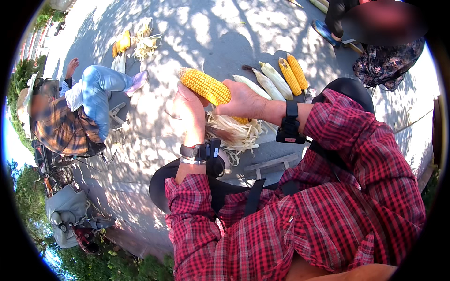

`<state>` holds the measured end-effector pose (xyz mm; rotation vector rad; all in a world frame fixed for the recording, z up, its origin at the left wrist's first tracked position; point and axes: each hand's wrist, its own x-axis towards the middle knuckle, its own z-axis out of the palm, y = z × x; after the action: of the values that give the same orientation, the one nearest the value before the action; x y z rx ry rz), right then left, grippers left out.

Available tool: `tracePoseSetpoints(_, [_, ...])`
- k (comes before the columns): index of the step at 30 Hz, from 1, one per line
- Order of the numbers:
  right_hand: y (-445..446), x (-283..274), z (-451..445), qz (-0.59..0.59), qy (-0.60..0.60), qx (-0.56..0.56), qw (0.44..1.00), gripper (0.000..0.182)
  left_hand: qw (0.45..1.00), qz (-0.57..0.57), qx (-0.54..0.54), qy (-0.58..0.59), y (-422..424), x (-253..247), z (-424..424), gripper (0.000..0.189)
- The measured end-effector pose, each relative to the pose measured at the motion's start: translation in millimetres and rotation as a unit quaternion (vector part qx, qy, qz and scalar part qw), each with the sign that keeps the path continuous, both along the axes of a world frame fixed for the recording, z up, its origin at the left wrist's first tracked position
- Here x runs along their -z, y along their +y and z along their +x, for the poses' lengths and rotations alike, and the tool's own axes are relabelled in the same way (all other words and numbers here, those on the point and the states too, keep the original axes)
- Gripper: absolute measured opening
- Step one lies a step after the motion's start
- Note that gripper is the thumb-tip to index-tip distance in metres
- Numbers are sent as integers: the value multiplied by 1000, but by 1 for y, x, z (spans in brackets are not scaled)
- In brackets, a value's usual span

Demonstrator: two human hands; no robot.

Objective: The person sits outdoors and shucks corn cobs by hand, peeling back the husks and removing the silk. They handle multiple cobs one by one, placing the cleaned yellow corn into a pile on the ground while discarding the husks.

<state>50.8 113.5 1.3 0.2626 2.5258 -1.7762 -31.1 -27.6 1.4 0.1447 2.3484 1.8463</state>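
Note:
A bare yellow ear of corn (205,85) is held up in front of me between both hands. My left hand (188,102) grips it from below near the left end. My right hand (242,97) wraps around its right end. Beneath my hands lies a heap of pale corn husks (239,135), with part of another yellow ear (242,120) showing on it. Beyond my right hand, several ears still in pale husk (276,80) lie side by side on the ground. Two bare yellow ears (292,75) rest to their right.
At the left sits a person in a plaid shirt (66,126), with yellow ears (123,42) and husks (146,42) on the ground before them. Another person's foot in a blue shoe (325,33) is at upper right. A low wooden stool (270,165) stands between my legs.

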Motion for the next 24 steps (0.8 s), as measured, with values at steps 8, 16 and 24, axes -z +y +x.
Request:
tracePoseSetpoints(8, [16,-9,-5,104,-27,-13,994,46,999,-36,22,-15,0,-4,-9,55])
tracePoseSetpoints(16, [19,-10,-2,153,-65,-13,986,48,983,-123,112,81,-8,21,-7,41])
tracePoseSetpoints(24, [17,2,1,300,55,-64,950,49,972,133,56,-184,0,12,7,42])
